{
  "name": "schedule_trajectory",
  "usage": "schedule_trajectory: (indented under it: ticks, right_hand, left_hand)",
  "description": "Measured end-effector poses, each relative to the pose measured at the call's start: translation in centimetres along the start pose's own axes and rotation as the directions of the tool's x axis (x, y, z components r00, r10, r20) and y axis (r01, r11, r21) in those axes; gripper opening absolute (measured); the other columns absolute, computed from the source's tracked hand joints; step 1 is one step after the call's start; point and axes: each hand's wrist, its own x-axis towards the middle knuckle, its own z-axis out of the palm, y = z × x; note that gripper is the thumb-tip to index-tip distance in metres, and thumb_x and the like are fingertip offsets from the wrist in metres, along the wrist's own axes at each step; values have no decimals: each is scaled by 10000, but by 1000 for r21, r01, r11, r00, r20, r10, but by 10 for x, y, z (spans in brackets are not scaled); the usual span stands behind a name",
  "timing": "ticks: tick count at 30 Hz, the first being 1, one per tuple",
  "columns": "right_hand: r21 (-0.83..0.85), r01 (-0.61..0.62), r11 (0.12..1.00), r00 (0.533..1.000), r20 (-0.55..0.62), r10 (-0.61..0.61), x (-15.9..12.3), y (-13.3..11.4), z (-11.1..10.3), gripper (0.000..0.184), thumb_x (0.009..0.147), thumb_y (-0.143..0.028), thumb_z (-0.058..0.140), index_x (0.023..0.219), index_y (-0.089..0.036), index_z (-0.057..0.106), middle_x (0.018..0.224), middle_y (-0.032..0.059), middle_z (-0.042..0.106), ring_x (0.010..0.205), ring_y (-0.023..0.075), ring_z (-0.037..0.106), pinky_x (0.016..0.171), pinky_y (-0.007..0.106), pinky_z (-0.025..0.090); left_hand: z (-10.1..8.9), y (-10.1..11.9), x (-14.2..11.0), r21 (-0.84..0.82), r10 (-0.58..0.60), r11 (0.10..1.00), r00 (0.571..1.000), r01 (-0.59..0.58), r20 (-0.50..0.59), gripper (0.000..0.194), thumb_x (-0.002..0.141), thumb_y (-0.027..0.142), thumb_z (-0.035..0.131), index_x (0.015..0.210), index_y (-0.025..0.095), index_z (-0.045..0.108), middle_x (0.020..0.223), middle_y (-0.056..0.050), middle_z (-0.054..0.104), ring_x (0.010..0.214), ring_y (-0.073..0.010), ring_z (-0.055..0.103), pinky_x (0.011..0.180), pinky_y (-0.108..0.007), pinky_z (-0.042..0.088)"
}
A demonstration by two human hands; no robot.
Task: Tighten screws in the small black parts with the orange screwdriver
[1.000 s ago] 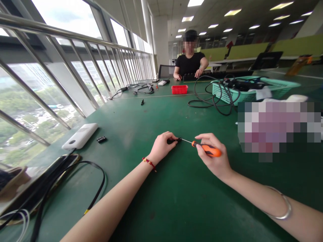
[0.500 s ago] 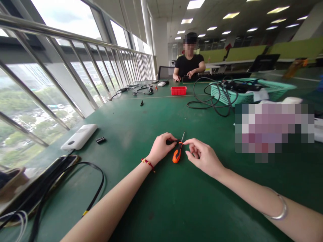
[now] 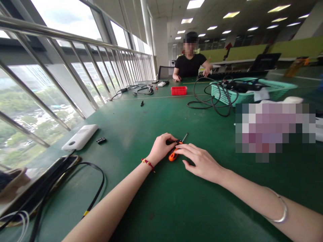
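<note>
An orange and black screwdriver (image 3: 173, 156) lies on the green table in front of me, its metal shaft pointing away and to the right. My left hand (image 3: 164, 145) is closed in a pinch beside it, on a small black piece (image 3: 178, 141) largely covered by the fingers. Over the handle reaches my right hand (image 3: 195, 158), open, fingers stretched out and fingertips at the handle; the thumb is apart from it. Whether the black piece touches the screwdriver I cannot tell.
To the left lie a white power bank (image 3: 80, 137), a small black part (image 3: 101, 140) and a phone (image 3: 63, 164) with a cable. Further off are a red tray (image 3: 179, 90) and a teal basket (image 3: 275, 88) with cables. Across the table sits a person (image 3: 190, 65) at a keyboard.
My right hand has moved left, over the screwdriver handle, with its fingers straighter. The screwdriver has turned: shaft further right, handle end further left. My left hand stays put.
</note>
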Motion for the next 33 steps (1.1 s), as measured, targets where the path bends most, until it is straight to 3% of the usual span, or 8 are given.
schedule_trajectory:
  ticks: [7, 13, 17, 20, 23, 27, 30, 33]
  right_hand:
    - [-72, -100, 992, 994, 35, 103, -1, 4, 2, 373, 783, -116, 429, 1122, -206, 559, 947, 40, 559, 721, 137, 607, 637, 270, 501]
    - [-117, -135, 984, 991, -15, 134, 0, 1, 0, 230, 729, -144, 483, 938, -208, 555, 847, 2, 614, 605, 116, 569, 559, 237, 405]
    - [-130, -149, 980, 965, -234, 116, -2, 9, -3, 191, 685, -189, 517, 876, -202, 525, 535, -62, 515, 452, 105, 480, 518, 233, 361]
    - [-84, -184, 979, 876, -466, 125, -4, 19, -5, 220, 654, -200, 534, 865, -220, 478, 471, -85, 464, 420, 103, 438, 497, 223, 359]
    - [-35, -215, 976, 816, -555, 161, -6, 27, -8, 252, 630, -208, 552, 838, -237, 413, 523, -73, 532, 433, 112, 469, 492, 225, 380]
    - [24, -313, 950, 802, -529, 277, -5, 29, -11, 212, 657, -237, 528, 826, -240, 402, 519, -68, 527, 439, 137, 507, 485, 240, 386]
    - [83, -355, 931, 813, -464, 351, -4, 28, -13, 265, 745, -271, 498, 1006, -228, 486, 519, -62, 530, 449, 142, 529, 497, 241, 399]
    - [143, -340, 930, 847, -384, 369, -1, 30, -12, 291, 821, -272, 460, 1102, -236, 523, 724, -5, 619, 574, 136, 583, 581, 241, 441]
  left_hand:
    - [0, 2, 0, 10, -12, 1000, 1000, 12, 10, 96, 743, 195, 585, 795, 163, 659, 813, -32, 664, 773, -150, 613, 742, -268, 497]
    - [-2, 6, -2, 10, -1, 1000, 1000, 1, 10, 112, 743, 181, 569, 808, 159, 657, 826, -33, 668, 781, -149, 613, 759, -270, 494]
    - [-2, 5, -2, 19, 5, 1000, 1000, -5, 10, 106, 745, 193, 572, 801, 158, 655, 815, -31, 666, 771, -150, 612, 744, -268, 490]
    - [-2, 4, -1, 27, 15, 1000, 1000, -15, 11, 103, 745, 199, 579, 802, 165, 656, 815, -30, 664, 771, -153, 609, 750, -274, 486]
    - [-2, 4, -1, 40, 36, 999, 999, -36, -14, 99, 751, 207, 580, 802, 172, 657, 843, -35, 657, 804, -164, 599, 775, -289, 478]
    - [-3, 7, -3, 73, 95, 993, 992, -88, -88, 73, 751, 205, 585, 786, 188, 646, 878, -35, 641, 872, -178, 578, 818, -311, 466]
    - [-4, 15, -9, 106, 163, 983, 981, -152, -103, 55, 741, 193, 593, 769, 199, 640, 895, -29, 638, 885, -177, 560, 837, -323, 457]
    - [-3, 23, -18, 135, 200, 973, 975, -186, -98, 50, 728, 195, 605, 760, 208, 642, 910, -24, 640, 880, -176, 547, 845, -332, 452]
